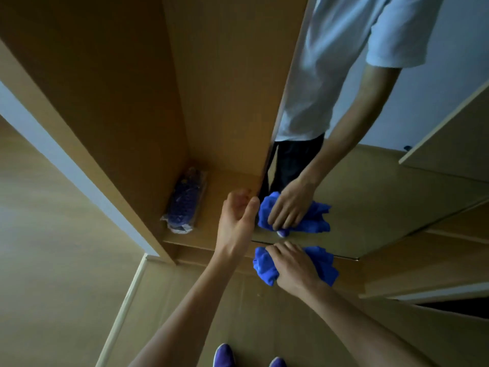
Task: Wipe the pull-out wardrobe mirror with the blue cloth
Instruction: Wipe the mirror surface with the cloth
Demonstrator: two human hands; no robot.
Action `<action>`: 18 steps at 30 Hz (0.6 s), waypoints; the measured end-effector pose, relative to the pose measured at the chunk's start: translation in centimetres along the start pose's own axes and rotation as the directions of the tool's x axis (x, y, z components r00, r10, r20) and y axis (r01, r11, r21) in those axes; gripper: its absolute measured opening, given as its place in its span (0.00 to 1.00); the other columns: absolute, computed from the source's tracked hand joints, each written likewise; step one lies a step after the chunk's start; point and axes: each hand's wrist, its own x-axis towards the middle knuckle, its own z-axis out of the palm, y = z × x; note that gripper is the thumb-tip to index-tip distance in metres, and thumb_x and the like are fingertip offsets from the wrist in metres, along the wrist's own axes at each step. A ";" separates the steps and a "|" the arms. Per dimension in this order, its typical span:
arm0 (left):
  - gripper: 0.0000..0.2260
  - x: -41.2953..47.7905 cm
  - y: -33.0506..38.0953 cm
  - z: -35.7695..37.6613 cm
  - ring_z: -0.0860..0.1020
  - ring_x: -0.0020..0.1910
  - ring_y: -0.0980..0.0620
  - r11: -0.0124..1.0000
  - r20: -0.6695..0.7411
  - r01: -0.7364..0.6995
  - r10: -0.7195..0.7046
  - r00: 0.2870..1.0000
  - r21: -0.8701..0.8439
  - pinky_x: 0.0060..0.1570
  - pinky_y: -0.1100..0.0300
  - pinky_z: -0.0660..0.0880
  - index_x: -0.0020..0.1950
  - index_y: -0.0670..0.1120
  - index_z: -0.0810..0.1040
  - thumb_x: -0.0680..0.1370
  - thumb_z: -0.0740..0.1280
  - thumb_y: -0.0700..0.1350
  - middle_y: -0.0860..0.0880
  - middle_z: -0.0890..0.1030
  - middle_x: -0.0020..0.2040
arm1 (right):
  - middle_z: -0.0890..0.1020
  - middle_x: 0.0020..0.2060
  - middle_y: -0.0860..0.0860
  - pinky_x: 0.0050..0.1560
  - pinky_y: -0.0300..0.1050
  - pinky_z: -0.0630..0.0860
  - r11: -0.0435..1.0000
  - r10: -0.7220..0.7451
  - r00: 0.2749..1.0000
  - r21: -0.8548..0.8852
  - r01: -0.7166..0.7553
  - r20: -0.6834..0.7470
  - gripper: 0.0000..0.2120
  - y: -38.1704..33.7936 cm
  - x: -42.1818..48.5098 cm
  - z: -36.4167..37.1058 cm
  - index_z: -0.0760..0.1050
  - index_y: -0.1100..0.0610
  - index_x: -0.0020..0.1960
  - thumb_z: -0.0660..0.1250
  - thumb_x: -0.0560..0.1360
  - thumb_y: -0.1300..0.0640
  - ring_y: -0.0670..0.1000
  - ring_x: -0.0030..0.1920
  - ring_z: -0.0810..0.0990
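Right grip clutches bunched blue cloth at mirror bottom edge; just beside, left grip pinches mirror side edge.

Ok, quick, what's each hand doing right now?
Left hand: fingers curled round the near edge of the mirror, gripping it.
Right hand: holding the bunched blue cloth at the mirror's bottom edge.
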 end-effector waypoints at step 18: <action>0.06 -7.3 10.0 9.6 0.82 0.46 0.53 0.905 0.260 -0.425 0.405 0.876 0.025 0.45 0.52 0.80 0.49 0.49 0.81 0.82 0.66 0.49 0.52 0.83 0.43 | 0.79 0.40 0.45 0.40 0.49 0.78 0.843 0.343 0.878 0.523 -0.129 -0.335 0.09 6.7 -12.6 -17.5 0.73 0.48 0.47 0.69 0.69 0.56 0.45 0.39 0.77</action>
